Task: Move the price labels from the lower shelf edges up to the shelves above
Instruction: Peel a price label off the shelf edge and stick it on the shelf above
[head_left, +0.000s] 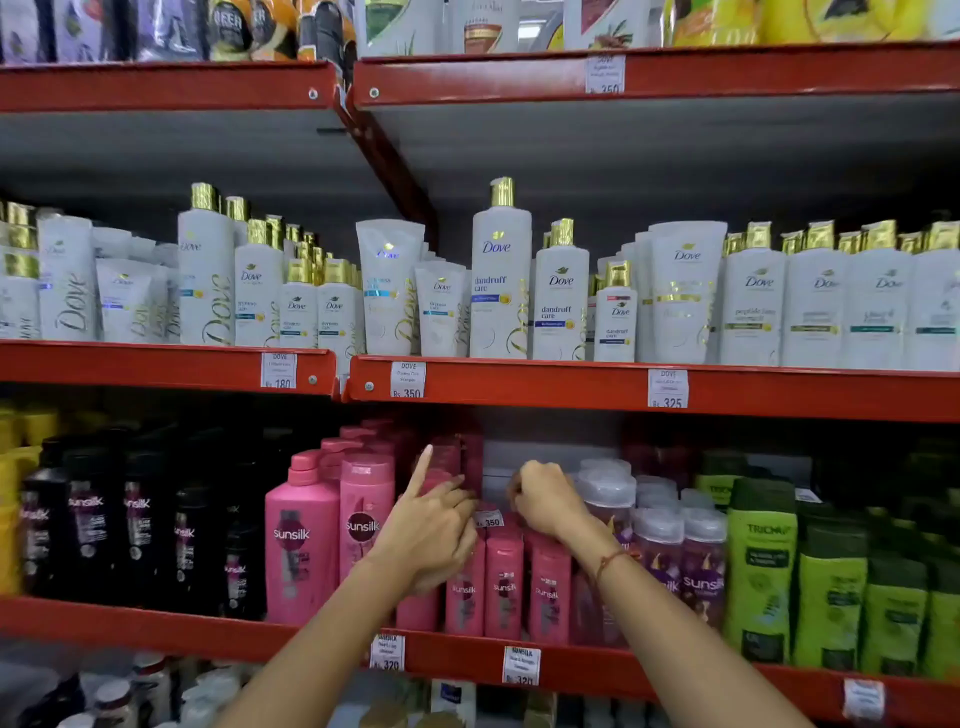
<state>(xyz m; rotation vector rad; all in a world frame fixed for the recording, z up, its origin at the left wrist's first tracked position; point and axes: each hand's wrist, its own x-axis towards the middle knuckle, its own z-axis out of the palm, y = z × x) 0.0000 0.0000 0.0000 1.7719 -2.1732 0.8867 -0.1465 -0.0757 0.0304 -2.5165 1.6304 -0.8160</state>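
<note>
A white price label (489, 520) reading 350 is held between my two hands, in front of the pink Sunsilk bottles (503, 582). My left hand (434, 525) pinches its left edge, with the index finger pointing up. My right hand (545, 501) grips its right side with curled fingers. Only the label's lower part shows. The red shelf edge above (545, 387) carries labels 180 (279, 370), 350 (408, 380) and 325 (668, 388). The lower red shelf edge (452, 656) bears two 320 labels (387, 652) (521, 665).
White Dove bottles (501, 280) fill the middle shelf. Black Sunsilk bottles (140, 525) stand at the left, green bottles (761, 566) at the right. The top shelf edge (779, 70) holds another 350 label (604, 74). A blurred label (863, 699) sits at the lower right.
</note>
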